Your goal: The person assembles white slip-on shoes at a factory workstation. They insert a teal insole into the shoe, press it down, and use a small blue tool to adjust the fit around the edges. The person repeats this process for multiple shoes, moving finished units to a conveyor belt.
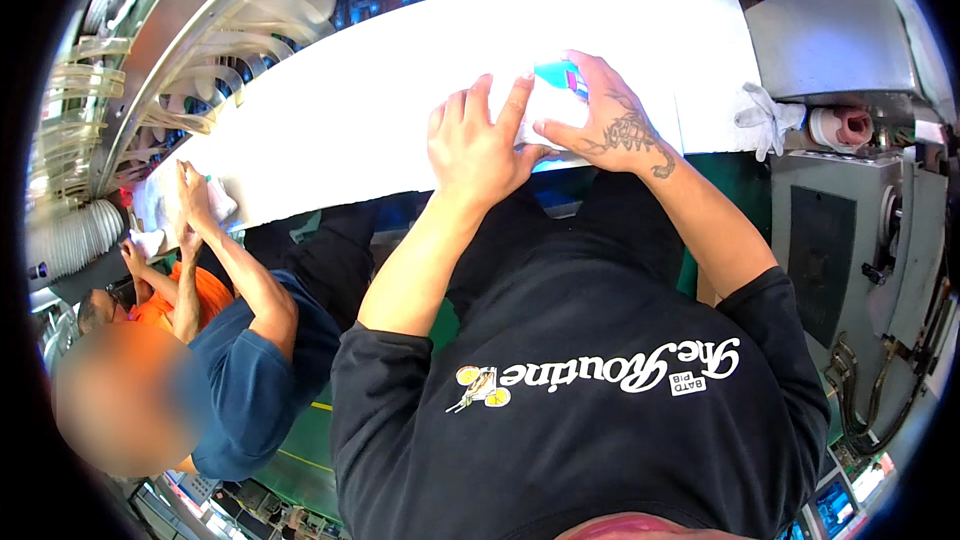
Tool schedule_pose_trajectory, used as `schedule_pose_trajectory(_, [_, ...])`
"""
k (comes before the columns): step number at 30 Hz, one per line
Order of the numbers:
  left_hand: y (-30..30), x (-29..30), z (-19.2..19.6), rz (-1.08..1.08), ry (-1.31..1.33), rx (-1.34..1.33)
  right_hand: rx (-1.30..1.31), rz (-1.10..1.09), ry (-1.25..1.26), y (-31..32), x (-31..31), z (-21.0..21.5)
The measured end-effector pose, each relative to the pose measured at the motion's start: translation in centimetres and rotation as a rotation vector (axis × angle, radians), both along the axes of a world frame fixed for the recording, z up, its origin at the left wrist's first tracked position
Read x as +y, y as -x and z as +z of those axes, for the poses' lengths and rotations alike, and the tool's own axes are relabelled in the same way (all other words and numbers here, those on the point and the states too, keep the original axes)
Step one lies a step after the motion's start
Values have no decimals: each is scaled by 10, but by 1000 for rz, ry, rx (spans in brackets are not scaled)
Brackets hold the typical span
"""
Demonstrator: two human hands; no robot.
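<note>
On the white tabletop lies a small white package with blue and pink print, between my two hands and partly hidden by them. My left hand is at its left side, the index finger and thumb against it and the other fingers spread on the surface. My right hand curves round its right side, thumb in front and index finger at the far corner. The white of the package blends into the bright table, so its outline is hard to make out.
A white glove lies at the table's right end, beside a roll and a grey machine. To my left a co-worker in a dark blue shirt works at the same table, with another in orange beyond. Clear curved tubes line the far left.
</note>
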State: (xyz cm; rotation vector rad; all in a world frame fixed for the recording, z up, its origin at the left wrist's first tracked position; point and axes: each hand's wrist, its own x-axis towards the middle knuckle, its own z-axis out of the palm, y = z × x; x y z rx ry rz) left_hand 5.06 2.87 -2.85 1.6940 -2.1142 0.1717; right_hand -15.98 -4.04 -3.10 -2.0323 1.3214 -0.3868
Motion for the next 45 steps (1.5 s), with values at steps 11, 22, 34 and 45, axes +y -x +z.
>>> schedule_pose_trajectory(11, [6, 4, 4, -9, 9, 4, 4, -86, 303, -12, 19, -8])
schedule_pose_trajectory(22, [15, 3, 31, -22, -263, -58, -1184, -224, -560, 45, -30, 32])
schedule_pose_trajectory(34, [33, 0, 10, -101, -17, -6, -1355, -279, -633, -6, -18, 26])
schedule_pose_trajectory(45, [31, 8, -6, -96, 101, -13, -1589, -166, -737, 21, 8, 8])
